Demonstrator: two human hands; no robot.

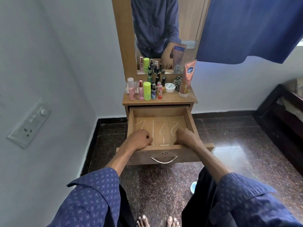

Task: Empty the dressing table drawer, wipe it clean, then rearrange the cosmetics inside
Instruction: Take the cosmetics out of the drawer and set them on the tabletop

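The wooden drawer (190, 119) of the dressing table is pulled out, and its bottom holds only several thin white wavy marks (161, 130). My left hand (139, 139) rests curled in the front left corner of the drawer. My right hand (186, 136) is in the front right corner with its fingers bent down onto the bottom. I see nothing in either hand. The cosmetics stand on the table top: a pink bottle (131, 89), a lime-green bottle (147, 91), several small dark bottles (153, 91), a white jar (170, 87) and a tall peach tube (186, 77).
A mirror (164, 30) rises behind the table top. A blue curtain (246, 27) hangs at the upper right. A switch panel (29, 123) is on the left wall and a dark bed frame (282, 112) at the right. A small white object (194, 186) lies on the floor by my legs.
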